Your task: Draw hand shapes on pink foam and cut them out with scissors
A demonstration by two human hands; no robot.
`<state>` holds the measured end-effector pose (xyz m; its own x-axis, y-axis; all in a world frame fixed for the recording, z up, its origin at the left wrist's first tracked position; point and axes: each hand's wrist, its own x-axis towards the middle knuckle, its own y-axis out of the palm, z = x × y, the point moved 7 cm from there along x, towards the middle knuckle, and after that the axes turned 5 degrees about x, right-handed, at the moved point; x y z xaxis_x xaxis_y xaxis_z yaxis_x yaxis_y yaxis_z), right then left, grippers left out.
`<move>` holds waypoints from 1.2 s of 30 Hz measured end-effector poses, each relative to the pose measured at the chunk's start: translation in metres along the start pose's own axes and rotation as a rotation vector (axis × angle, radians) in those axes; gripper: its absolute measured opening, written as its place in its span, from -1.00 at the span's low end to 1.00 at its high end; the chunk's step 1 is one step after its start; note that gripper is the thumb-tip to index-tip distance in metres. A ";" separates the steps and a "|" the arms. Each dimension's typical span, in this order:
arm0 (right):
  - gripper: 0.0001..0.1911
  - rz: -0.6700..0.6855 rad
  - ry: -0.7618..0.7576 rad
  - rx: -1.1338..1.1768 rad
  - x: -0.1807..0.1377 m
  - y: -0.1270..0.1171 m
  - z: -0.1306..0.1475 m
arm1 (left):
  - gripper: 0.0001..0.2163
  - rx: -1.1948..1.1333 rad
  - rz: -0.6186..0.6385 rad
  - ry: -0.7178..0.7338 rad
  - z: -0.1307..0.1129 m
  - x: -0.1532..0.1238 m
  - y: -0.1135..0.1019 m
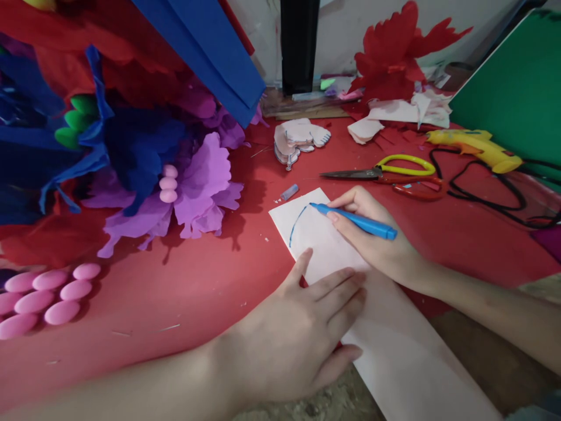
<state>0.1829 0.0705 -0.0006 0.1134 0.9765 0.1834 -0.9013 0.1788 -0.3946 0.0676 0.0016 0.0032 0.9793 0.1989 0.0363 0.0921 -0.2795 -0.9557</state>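
A long strip of white paper [394, 339] lies slanted across the red table and hangs past its front edge. My left hand [302, 321] rests on it with fingers spread, pressing it down. Between the thumb and fingers of my right hand [372, 228] is a blue marker pen [362, 221]. Its tip touches the paper near the far end, where a curved blue line [295, 225] runs down to the left edge. A small bluish pen cap [289, 192] lies just beyond the paper.
Scissors [381, 169] with yellow and red handles lie behind my right hand. A yellow glue gun [477, 149] with a black cord sits at the right. Cut white paper shapes [298, 140] are stacked farther back. Purple paper flowers [205, 187] and pink ovals [61, 292] occupy the left.
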 end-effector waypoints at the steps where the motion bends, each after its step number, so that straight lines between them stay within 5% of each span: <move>1: -0.86 -0.010 0.009 -0.001 0.000 -0.001 0.000 | -0.56 0.003 -0.003 0.000 0.000 0.000 0.000; 25: -0.92 -0.148 -0.025 -0.076 -0.007 -0.014 0.001 | -0.58 0.007 -0.024 -0.002 0.001 0.000 -0.003; 36: -0.90 -0.163 -0.044 0.098 -0.005 -0.022 0.013 | -0.57 0.049 -0.034 0.000 -0.001 0.001 -0.003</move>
<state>0.1965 0.0605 0.0187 0.2444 0.9291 0.2776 -0.9092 0.3190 -0.2675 0.0680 0.0019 0.0062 0.9758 0.2075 0.0689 0.1164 -0.2264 -0.9670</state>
